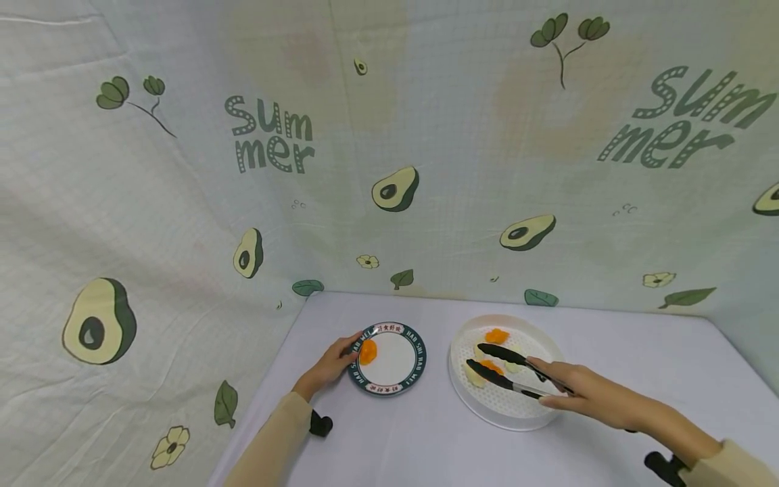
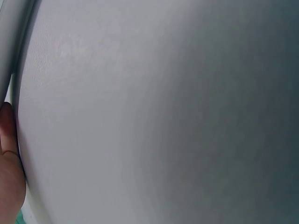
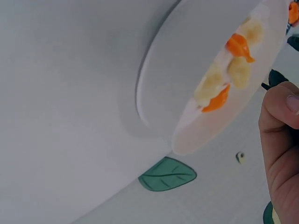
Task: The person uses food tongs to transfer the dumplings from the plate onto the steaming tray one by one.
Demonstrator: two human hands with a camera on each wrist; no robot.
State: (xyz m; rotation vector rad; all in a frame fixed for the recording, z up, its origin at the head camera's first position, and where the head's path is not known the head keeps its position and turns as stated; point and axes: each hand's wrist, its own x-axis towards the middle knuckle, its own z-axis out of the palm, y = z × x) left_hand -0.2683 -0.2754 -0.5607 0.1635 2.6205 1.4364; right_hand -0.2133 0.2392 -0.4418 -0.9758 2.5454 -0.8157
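My left hand (image 1: 331,363) holds the left rim of a round plate (image 1: 389,368) with a dark green lettered border. One orange piece (image 1: 368,352) lies on the plate, near that hand. With my right hand (image 1: 587,392) I grip a pair of tongs (image 1: 505,353) with black tips and metal arms. The tips are spread apart over a white round steamer tray (image 1: 511,406) with a perforated base. Inside it, orange pieces (image 3: 239,46) and pale yellow pieces (image 3: 239,72) lie mixed together. Part of the right hand (image 3: 282,135) shows at the right wrist view's edge.
Both dishes stand on a white table (image 1: 426,446), the plate left of the tray. A cloth (image 1: 462,135) printed with avocados and leaves hangs behind the table and along its left side. Dark straps sit at both wrists.
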